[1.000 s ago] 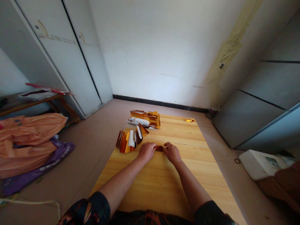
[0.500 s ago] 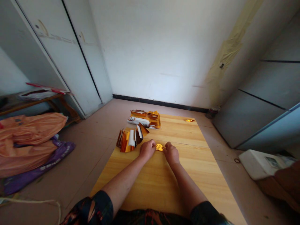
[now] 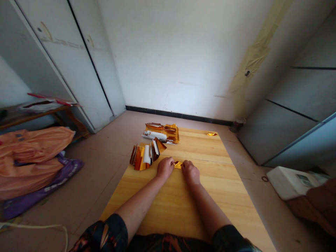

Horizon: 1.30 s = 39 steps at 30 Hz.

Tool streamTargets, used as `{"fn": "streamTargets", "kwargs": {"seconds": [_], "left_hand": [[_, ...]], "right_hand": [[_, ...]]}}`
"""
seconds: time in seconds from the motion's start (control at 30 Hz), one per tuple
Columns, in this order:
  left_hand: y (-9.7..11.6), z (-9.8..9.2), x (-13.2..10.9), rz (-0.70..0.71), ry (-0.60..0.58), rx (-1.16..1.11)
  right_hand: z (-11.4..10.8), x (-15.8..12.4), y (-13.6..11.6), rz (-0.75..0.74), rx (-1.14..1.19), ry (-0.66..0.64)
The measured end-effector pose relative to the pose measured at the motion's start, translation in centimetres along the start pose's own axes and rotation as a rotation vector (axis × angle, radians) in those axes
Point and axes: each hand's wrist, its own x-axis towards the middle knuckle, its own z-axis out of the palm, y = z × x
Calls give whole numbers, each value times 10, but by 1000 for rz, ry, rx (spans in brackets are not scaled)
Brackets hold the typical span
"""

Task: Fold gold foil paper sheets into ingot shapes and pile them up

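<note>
A small piece of gold foil paper [image 3: 177, 164] lies on the wooden table [image 3: 183, 203] between my two hands. My left hand [image 3: 165, 167] pinches its left end with curled fingers. My right hand [image 3: 190, 172] pinches its right end, fingers closed too. Just left of my left hand stands a fanned stack of gold foil sheets [image 3: 145, 156]. A second pile of gold foil sheets [image 3: 162, 133] lies further back on the table.
One folded gold foil piece [image 3: 211, 134] sits near the table's far right corner. Orange and purple bags [image 3: 34, 157] lie on the floor at the left. A white box [image 3: 291, 182] rests on the floor at the right. Cabinets line both walls.
The foil piece between my fingers has turned from a dark brown face to a bright gold face. Both hands have shifted slightly left and closer together.
</note>
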Motion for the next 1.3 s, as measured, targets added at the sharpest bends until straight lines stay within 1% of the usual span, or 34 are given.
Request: {"fn": "streamTargets", "kwargs": {"seconds": [0.2,0.37,0.53,0.7,0.93,1.03,1.17,1.3], "left_hand": [[-6,-1,0,66,-17,-50],[-11,-2,0,119,-35,-75],[-21,-3,0,169,-65,-92],[-28,-5,-4,183,-56,-124],[-26,-8,-7,183,-60,-86],[-25,-7,-7,187,-45,-75],[-23,-4,-6,159,-23,-59],[-21,-4,-7,164,-22,-61]], "right_hand": [[0,-1,0,-17,-9,11],[0,-1,2,-21,-4,-14],[-2,2,6,-33,25,-40],[-4,4,7,-41,60,-51],[-4,6,8,-45,77,-54],[-5,6,8,-52,85,-46],[-7,5,6,-45,81,-45],[-7,4,5,-41,75,-45]]}}
